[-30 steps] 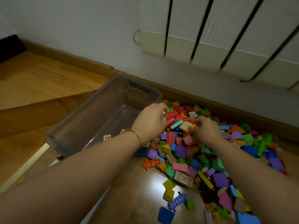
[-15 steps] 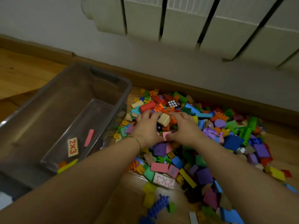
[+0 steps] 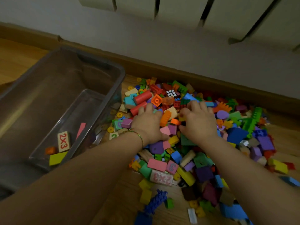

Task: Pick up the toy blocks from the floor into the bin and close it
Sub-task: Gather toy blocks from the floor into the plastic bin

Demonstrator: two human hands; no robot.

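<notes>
Head view, the only one.

- Bin (image 3: 97,60): one, clear plastic, open, on the wood floor (image 3: 19,59) hard against the left edge of the pile. Likely set there so each scoop travels a short way. I see no lid for sure.
- In the bin: four pieces. A "2x3" tile (image 3: 63,141), a pink bar (image 3: 81,129), an orange bit (image 3: 50,150) and a yellow block (image 3: 57,158).
- Blocks (image 3: 203,168): a heap too dense to count, spread from the bin's right wall along the skirting below the radiator (image 3: 178,7). Nearly all the work is left.
- Countable in the heap: two red cylinders (image 3: 142,96), one small cube puzzle (image 3: 171,93).
- Left hand (image 3: 148,125): palm down on the heap, fingers together and bent over the blocks, tips by the lower cylinder. Thread bracelet (image 3: 138,135) on the wrist.
- Right hand (image 3: 198,124): just beside it, palm down, fingers curled into the blocks.
- The hands face each other with a clump between them, which reads as a two-handed scoop. Whether either has closed on any block, I cannot tell.
</notes>
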